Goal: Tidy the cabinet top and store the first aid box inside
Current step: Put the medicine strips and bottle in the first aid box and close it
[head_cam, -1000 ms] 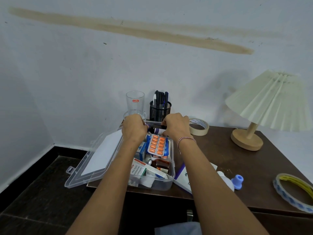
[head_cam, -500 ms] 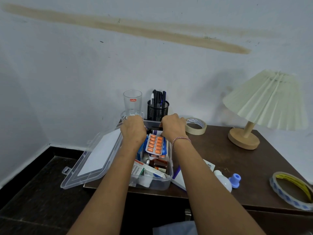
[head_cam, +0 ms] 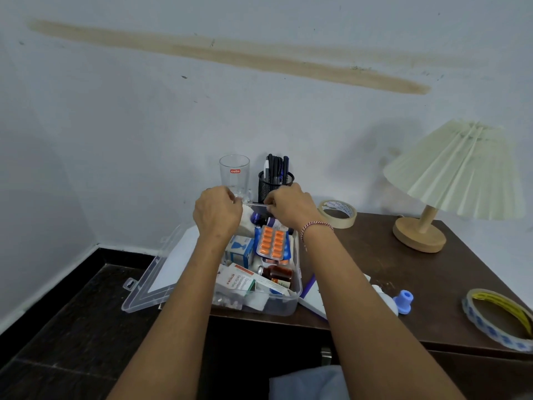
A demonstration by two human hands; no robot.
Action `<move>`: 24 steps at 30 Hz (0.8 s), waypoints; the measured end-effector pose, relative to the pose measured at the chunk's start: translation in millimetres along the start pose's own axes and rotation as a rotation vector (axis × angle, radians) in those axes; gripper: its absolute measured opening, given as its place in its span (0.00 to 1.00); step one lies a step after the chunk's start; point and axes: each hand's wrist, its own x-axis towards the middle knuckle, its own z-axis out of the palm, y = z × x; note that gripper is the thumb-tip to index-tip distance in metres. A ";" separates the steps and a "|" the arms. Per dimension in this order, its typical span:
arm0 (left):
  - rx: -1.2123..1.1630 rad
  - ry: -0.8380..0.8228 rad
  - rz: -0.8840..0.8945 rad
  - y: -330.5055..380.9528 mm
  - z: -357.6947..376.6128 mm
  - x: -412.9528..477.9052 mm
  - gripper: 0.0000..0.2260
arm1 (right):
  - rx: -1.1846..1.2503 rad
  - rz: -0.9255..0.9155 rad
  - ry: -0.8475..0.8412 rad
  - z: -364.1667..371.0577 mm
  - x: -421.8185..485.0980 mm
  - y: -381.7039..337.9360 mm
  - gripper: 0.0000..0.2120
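Observation:
The clear plastic first aid box (head_cam: 288,306) stands open at the left end of the brown cabinet top (head_cam: 403,272), its lid (head_cam: 150,293) folded out to the left over the edge. Inside lie an orange blister pack (head_cam: 272,239), a brown bottle (head_cam: 278,272) and several medicine cartons. My left hand (head_cam: 216,210) and my right hand (head_cam: 291,207) hover over the box's far end, fingers pinched on a thin silvery strip (head_cam: 255,204) stretched between them. I cannot tell what that strip is.
A drinking glass (head_cam: 234,174) and a mesh pen holder (head_cam: 275,183) stand by the wall behind the box. A tape roll (head_cam: 337,213), a lamp (head_cam: 455,168), a white bottle (head_cam: 385,298), a blue cap (head_cam: 405,301) and a blue-patterned tape roll (head_cam: 499,319) lie to the right.
Both hands have lifted slightly from inside the box's far end, and a thin strip now shows between their fingertips. The box has not moved.

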 end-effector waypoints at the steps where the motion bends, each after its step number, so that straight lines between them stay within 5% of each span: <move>1: 0.013 0.007 -0.006 -5.2 -5.1 -0.9 0.13 | 0.003 -0.022 0.003 -0.7 -1.0 -2.6 0.15; 18: 0.281 -0.492 -0.382 -142.3 -66.1 -6.7 0.27 | -0.137 -0.374 -0.150 36.3 5.9 -137.2 0.28; 24: 0.257 -0.661 -0.334 -153.9 -78.3 -15.9 0.19 | -0.263 -0.426 -0.218 58.8 8.9 -178.5 0.28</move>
